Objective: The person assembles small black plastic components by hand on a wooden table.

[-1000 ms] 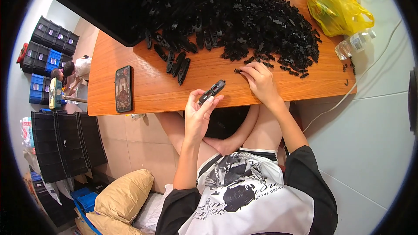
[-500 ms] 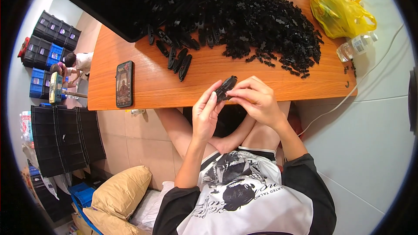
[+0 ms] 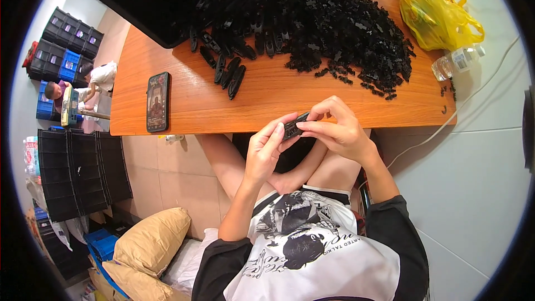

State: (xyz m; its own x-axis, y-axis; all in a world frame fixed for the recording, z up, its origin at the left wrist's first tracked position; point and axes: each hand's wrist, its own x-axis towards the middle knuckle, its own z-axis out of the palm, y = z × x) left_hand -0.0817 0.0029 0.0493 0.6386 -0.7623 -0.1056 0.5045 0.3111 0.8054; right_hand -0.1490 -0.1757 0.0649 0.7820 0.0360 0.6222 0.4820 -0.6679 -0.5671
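Piece [image 3: 293,127], black, narrow and elongated, lies at the centre of the frame, tilted so that its far end points to the upper right. A few pale marks or glints show on its visible face, too small to make out; fingers cover both ends. The left hand [image 3: 265,153] pinches its lower left portion between thumb and fingers. The right hand [image 3: 341,128], thumb and forefinger drawn together, pinches its upper right end; whether a smaller part sits between those tips is hidden. Similar dark oblong pieces [image 3: 237,81] lie on the orange-brown table [image 3: 195,108] at upper centre, beside a heap of small black parts [image 3: 356,39] spreading toward the upper right.
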